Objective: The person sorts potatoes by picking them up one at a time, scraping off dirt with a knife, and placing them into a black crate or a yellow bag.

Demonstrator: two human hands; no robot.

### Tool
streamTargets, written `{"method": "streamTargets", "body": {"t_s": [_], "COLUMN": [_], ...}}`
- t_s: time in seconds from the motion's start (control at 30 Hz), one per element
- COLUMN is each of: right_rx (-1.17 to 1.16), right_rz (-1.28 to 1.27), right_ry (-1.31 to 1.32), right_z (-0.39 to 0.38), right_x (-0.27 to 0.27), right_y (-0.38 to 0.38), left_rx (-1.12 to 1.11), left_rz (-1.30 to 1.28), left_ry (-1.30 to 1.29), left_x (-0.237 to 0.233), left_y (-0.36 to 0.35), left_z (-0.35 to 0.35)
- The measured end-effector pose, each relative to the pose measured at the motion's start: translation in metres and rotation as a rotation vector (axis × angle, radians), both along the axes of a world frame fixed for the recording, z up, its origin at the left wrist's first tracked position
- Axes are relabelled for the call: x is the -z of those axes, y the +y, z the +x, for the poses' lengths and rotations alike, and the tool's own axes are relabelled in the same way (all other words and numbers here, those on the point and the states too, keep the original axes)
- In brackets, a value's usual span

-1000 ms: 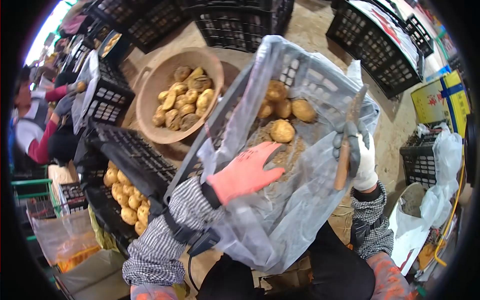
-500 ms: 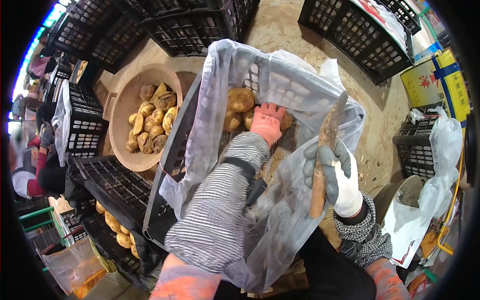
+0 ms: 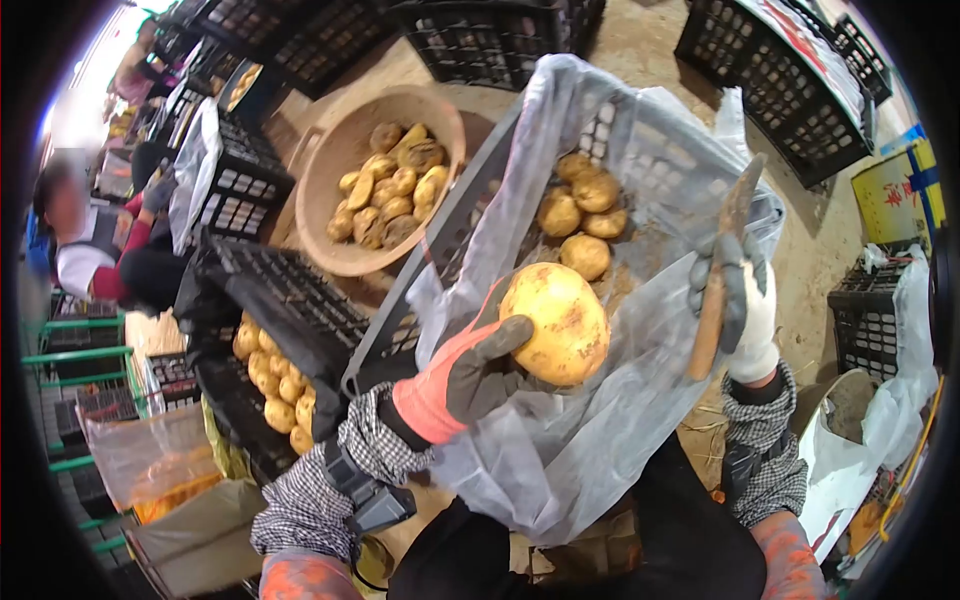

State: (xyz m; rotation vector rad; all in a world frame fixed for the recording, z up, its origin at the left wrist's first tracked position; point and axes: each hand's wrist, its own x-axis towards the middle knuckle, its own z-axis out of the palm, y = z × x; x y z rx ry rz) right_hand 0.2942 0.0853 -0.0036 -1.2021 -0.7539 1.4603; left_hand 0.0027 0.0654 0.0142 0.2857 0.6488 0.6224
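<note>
My left hand (image 3: 470,375), in a red and grey glove, grips a large yellow potato (image 3: 556,325) above the near part of a crate lined with thin white sheeting (image 3: 510,470). Inside that crate several smaller potatoes (image 3: 586,258) lie loose at the far end, with soil around them. Over the crate's right side, my right hand (image 3: 740,310), in a white and grey glove, is closed round the wooden handle of a knife (image 3: 708,325). Its brown, dirty blade points up and away from me, apart from the potato.
Left of the lined crate stands a round brown basin (image 3: 325,235) of cut and spoiled potatoes. Nearer, a black-lined crate (image 3: 225,395) holds whole potatoes. Black crates (image 3: 780,95) stand beyond. A co-worker (image 3: 110,240) sits at far left. A white sack (image 3: 825,470) is at right.
My left hand has come up out of the crate, back toward me, with a large potato in it. The right hand still holds the knife. The view has shifted left.
</note>
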Motion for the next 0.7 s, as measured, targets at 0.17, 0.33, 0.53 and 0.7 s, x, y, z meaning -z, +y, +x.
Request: {"method": "streamTargets", "body": {"t_s": [0.17,0.33,0.53,0.7], "right_rx": [-0.080,-0.595,-0.823,-0.882], "right_rz": [-0.035,-0.198,-0.279,-0.274], "right_ry": [-0.105,0.124,-0.049,-0.126], "right_z": [-0.011,-0.055,-0.069,-0.081], "right_x": [-0.006,-0.011,-0.007,-0.016], "right_y": [-0.011,-0.060,-0.052,-0.055], "left_rx": [-0.247,-0.304,-0.129,-0.053], "left_rz": [0.107,0.386,0.782,0.935], "left_ry": [0.072,0.430,0.931,1.092], "left_x": [-0.009,0.014,0.029,0.025], "left_y": [-0.064,-0.075,-0.074,-0.076], "left_z": [-0.006,-0.005,-0.011,-0.004]}}
